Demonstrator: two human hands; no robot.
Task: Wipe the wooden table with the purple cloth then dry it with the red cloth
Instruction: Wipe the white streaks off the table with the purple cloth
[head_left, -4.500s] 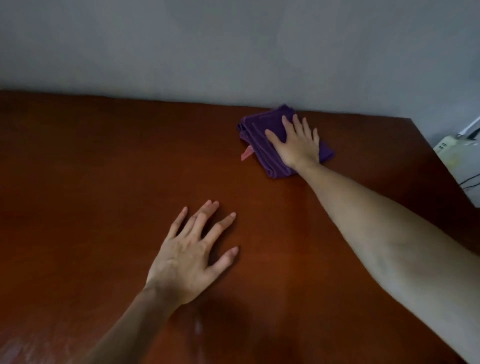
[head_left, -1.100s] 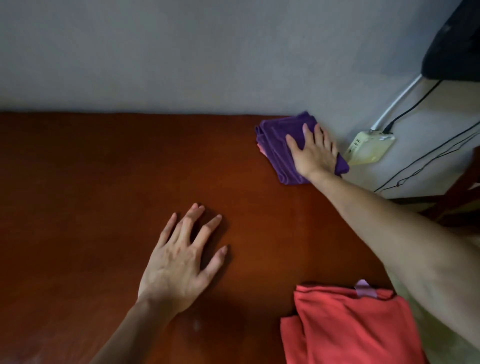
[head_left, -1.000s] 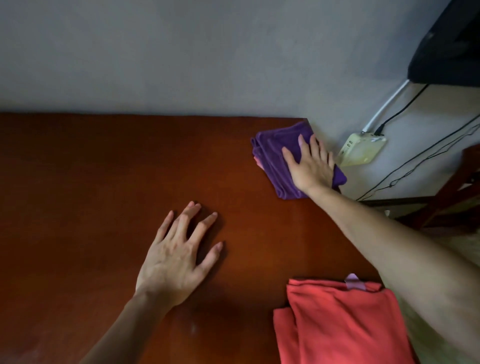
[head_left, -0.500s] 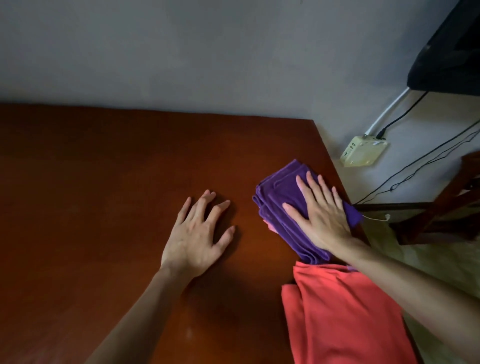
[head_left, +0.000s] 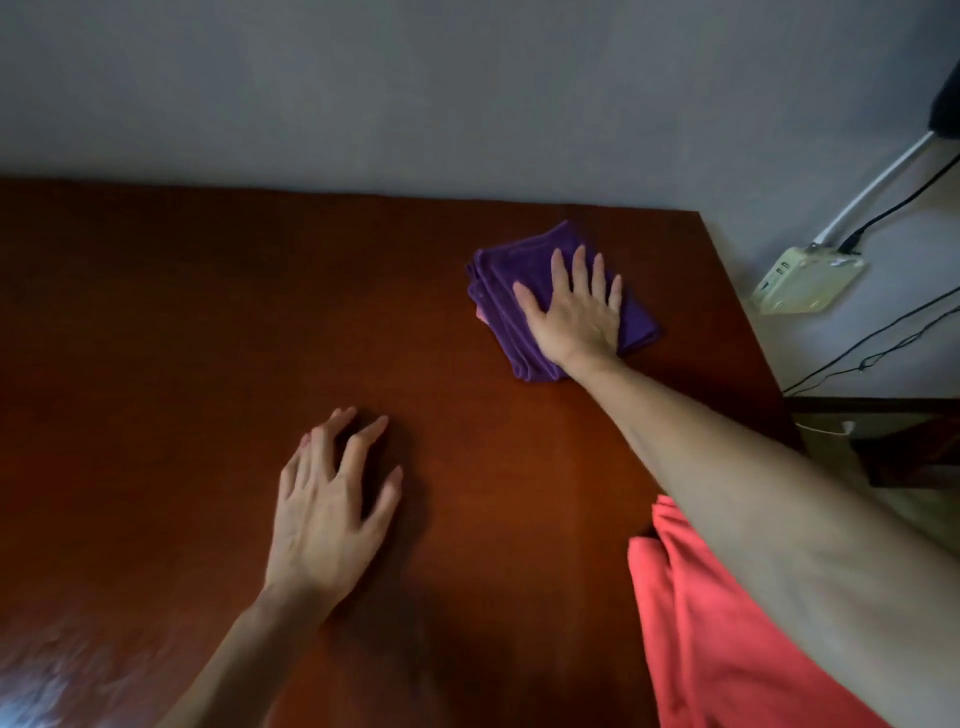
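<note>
Wiping stage: purple cloth is pressed under the flat, straight-fingered right hand near the tabletop's far right corner; red cloth, nearer, is untouched, drying outstanding.

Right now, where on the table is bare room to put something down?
The table is bare left of the left hand and along the wall edge, left of the purple cloth. It is crowded on the right: right hand on that cloth, red cloth in the near corner.
</note>
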